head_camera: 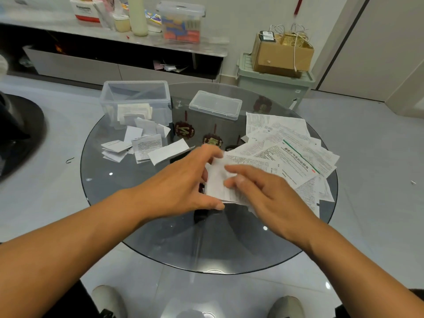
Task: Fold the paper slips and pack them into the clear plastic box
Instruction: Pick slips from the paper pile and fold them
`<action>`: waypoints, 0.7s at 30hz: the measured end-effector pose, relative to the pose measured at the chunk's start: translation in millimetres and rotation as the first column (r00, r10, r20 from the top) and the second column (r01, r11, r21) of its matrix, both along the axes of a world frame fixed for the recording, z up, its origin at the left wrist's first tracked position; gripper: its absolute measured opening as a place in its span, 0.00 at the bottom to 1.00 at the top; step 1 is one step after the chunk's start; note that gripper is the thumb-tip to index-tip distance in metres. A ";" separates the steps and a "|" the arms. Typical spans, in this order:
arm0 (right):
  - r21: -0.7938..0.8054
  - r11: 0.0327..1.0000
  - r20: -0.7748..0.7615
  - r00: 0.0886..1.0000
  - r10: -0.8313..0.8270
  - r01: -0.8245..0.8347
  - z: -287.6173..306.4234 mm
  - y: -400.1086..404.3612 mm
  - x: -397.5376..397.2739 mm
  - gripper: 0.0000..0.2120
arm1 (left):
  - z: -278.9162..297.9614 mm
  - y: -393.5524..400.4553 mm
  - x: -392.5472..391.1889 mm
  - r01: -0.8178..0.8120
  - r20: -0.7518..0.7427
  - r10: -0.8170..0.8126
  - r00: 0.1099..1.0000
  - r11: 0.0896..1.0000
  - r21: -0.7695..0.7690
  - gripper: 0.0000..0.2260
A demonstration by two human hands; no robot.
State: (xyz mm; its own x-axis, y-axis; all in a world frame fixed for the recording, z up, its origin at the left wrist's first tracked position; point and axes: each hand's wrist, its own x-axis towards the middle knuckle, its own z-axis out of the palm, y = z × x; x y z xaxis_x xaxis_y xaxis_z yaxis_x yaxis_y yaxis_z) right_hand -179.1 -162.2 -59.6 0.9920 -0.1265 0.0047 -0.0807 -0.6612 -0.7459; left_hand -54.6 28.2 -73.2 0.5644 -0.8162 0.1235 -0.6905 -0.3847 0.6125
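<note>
The left hand (pixel 183 180) pinches a white slip (pixel 216 182) between thumb at its near edge and curled fingers at its far edge, while the right hand (pixel 266 191) lays loosely bent fingers on top of it — both hold the paper just above the glass table (pixel 206 244). The slip's right side overlaps the stack of unfolded sheets (pixel 296 152) fanned to the table's right rim; folded slips (pixel 142 145) lie scattered at the left, just in front of the open box (pixel 135 99), which holds several already, with its lid (pixel 215 105) beside it — bare glass stretches between the hands and the near rim.
</note>
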 end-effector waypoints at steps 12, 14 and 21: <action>-0.006 0.980 -0.014 0.980 -0.200 0.200 -11.7 -3.7 10.6 0.17 | -6.7 2.8 7.2 0.009 0.214 -0.037 0.976 0.991 0.132 0.20; 0.057 0.979 -0.071 0.979 -0.193 0.198 -9.6 -4.2 13.8 0.17 | -10.8 2.5 8.8 0.004 0.194 -0.028 0.981 0.992 0.123 0.19; 0.077 0.960 -0.129 0.958 -0.258 0.269 0.6 -2.1 13.2 0.23 | -13.0 1.4 7.7 -0.044 0.097 0.036 0.995 0.996 0.077 0.27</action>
State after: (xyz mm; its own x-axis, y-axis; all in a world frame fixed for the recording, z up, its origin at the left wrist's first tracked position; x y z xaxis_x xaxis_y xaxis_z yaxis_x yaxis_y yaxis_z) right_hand -165.9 -164.3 -58.9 0.9164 -0.3776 -0.1331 -0.3327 -0.5331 -0.7779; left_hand -46.9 29.6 -86.2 0.5852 -0.8027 0.1147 -0.7277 -0.4576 0.5109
